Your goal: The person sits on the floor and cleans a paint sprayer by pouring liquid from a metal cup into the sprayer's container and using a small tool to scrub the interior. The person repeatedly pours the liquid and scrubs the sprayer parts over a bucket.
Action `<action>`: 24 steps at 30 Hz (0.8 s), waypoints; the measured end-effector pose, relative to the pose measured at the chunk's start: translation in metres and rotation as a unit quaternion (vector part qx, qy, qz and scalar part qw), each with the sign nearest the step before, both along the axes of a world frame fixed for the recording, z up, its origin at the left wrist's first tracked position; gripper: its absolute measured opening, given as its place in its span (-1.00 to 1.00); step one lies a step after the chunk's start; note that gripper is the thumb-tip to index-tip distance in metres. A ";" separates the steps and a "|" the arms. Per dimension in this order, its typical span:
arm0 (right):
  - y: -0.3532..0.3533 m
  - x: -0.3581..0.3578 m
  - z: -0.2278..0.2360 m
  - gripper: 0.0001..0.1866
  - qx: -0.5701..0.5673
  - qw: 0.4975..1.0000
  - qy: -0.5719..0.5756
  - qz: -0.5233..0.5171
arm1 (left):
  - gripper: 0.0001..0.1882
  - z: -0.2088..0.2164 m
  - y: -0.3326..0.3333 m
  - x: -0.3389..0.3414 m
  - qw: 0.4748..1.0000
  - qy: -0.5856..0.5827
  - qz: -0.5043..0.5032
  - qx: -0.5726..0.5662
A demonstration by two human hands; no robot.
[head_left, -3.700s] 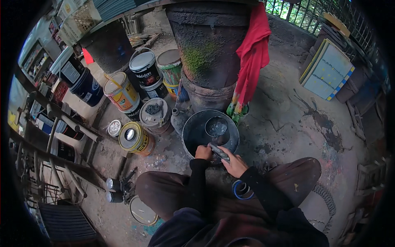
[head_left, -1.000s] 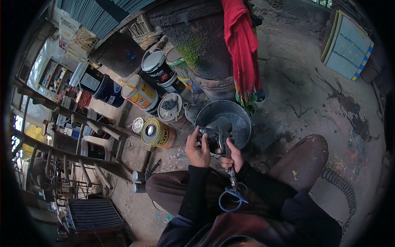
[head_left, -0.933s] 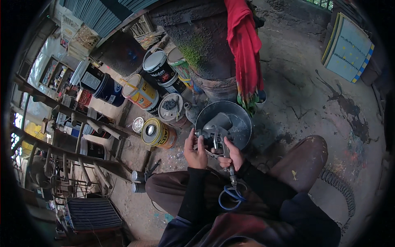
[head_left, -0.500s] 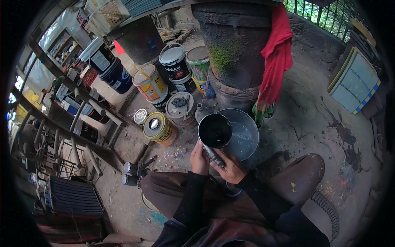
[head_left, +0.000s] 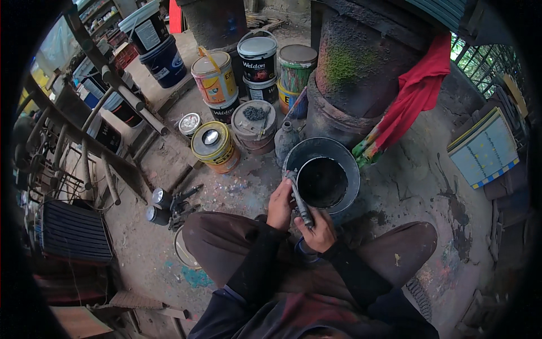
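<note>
Both of my hands are closed around a grey-smeared, stick-like tool or handle (head_left: 302, 206), held slantwise above my lap; its exact kind is unclear. My left hand (head_left: 279, 205) grips its upper part, with fingertips near the rim of a round dark vessel. My right hand (head_left: 319, 232) closes around the lower end. The vessel (head_left: 322, 182) has a pale rim and a dark inside, and appears within the mouth of a grey basin (head_left: 354, 164). Whether the handle joins the vessel cannot be made out. A dusty grey bottle (head_left: 287, 141) stands just beyond the basin.
Several paint buckets stand ahead, including a yellow tin (head_left: 215, 147) and a grey-lidded bucket (head_left: 254, 125). A red cloth (head_left: 415, 85) hangs from a large mossy pot (head_left: 350, 68). Tools with dark cups (head_left: 160, 206) lie left of my knee. Wooden rails (head_left: 107, 152) stand farther left.
My view has shifted, so the scene sits differently. The dark vessel now appears farther right, within the basin's outline instead of overlapping its left side. Both hands still grip the grey handle.
</note>
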State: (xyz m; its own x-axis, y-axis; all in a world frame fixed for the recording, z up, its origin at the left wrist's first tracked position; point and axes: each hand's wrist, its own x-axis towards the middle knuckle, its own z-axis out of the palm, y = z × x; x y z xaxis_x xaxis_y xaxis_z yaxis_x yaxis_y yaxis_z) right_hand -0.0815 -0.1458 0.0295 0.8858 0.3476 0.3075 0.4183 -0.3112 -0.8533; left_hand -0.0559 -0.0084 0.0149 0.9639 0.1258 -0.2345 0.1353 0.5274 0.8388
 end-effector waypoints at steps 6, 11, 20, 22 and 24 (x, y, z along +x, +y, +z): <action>0.003 -0.004 -0.008 -0.45 -0.014 1.000 0.012 0.011 | -0.53 0.008 0.000 -0.004 0.999 0.035 0.013 -0.039; 0.003 -0.010 -0.017 -0.43 -0.037 0.998 0.039 0.015 | -0.51 0.011 0.002 -0.008 0.999 0.027 0.003 -0.040; 0.016 -0.012 -0.003 -0.57 0.027 0.999 -0.005 -0.019 | -0.57 -0.004 0.006 -0.009 1.000 0.004 0.017 -0.017; 0.017 -0.013 0.003 -0.56 0.030 0.999 -0.004 -0.014 | -0.56 -0.005 0.007 -0.010 1.000 0.002 0.013 -0.015; 0.019 -0.012 0.008 -0.54 0.030 0.999 -0.012 -0.011 | -0.54 -0.003 0.006 -0.011 1.000 0.012 0.004 -0.006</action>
